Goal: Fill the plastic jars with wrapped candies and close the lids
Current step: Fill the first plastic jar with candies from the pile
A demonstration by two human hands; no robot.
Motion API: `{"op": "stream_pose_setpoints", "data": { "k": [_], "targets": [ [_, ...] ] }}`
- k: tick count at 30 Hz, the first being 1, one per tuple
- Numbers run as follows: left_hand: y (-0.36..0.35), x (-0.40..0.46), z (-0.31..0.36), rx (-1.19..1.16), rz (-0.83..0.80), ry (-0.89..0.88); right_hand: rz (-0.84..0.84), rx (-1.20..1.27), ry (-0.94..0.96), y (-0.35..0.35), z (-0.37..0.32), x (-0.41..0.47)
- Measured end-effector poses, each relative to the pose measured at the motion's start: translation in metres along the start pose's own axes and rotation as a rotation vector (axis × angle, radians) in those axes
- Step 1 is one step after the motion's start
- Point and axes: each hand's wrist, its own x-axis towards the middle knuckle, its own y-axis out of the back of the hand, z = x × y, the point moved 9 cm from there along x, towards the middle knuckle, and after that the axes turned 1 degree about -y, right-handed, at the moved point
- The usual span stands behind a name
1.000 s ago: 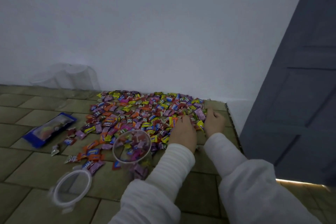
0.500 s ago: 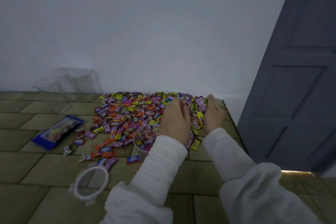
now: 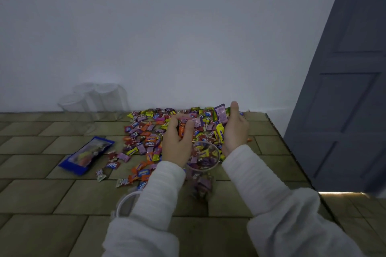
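A heap of wrapped candies (image 3: 146,131) in many colours lies on the tiled surface by the wall. A clear plastic jar (image 3: 203,165), partly filled with candies, stands open between my forearms. My left hand (image 3: 177,142) is curled round a bunch of candies just above and behind the jar's rim. My right hand (image 3: 235,129) cups more candies, with a purple and a yellow wrapper sticking out, to the right of the jar. The jar's clear lid (image 3: 127,204) lies flat under my left sleeve, partly hidden.
Three empty clear jars (image 3: 94,100) stand against the white wall at the back left. A blue packet (image 3: 86,155) lies left of the candies. The surface's right edge (image 3: 292,152) runs beside a grey door (image 3: 344,100).
Both hands have scooped candies from the heap and drawn them back over the jar. The camera has tilted, so the jar now sits between my wrists.
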Motion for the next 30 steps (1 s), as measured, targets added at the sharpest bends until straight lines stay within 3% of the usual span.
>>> {"op": "stream_pose_setpoints", "data": {
  "k": [12, 23, 30],
  "targets": [
    [-0.004, -0.004, -0.01, -0.179, 0.041, -0.024, 0.051, 0.059, -0.087, -0.007, 0.025, -0.011],
    [-0.014, -0.002, -0.016, -0.169, 0.012, 0.016, 0.026, 0.04, -0.115, -0.014, 0.022, -0.01],
    [-0.009, -0.001, -0.018, -0.123, 0.024, -0.073, -0.008, -0.025, -0.037, -0.014, 0.012, -0.017]
  ]
}}
